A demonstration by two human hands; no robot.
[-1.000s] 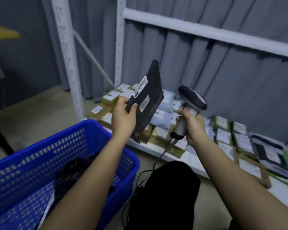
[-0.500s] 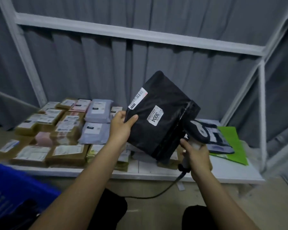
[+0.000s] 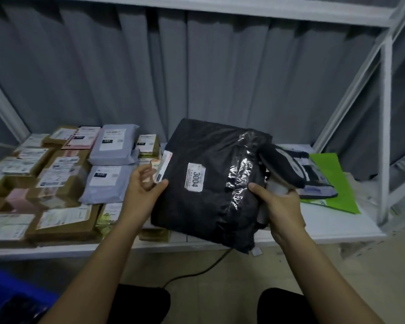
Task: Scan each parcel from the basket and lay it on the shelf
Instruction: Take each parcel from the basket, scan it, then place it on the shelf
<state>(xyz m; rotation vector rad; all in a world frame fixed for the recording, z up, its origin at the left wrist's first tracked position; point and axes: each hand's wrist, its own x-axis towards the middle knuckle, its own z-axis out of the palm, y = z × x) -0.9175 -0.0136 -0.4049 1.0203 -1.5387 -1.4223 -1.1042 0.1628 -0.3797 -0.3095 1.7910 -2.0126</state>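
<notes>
Over the shelf [image 3: 325, 226], the left hand [image 3: 142, 195] pinches the black parcel's [image 3: 206, 183] left edge; the right hand [image 3: 282, 206] grips the scanner [image 3: 283, 170], thumb on the parcel's right side.

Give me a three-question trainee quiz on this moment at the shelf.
1. True or false: the black parcel is held over the shelf.
2. What number is on its white sticker?
3. What does the right hand hold besides the parcel: A tape roll, B scanner, C pen?

Key: 1 true, with the left hand at its left edge. 2: 3004. 3: B.
</notes>
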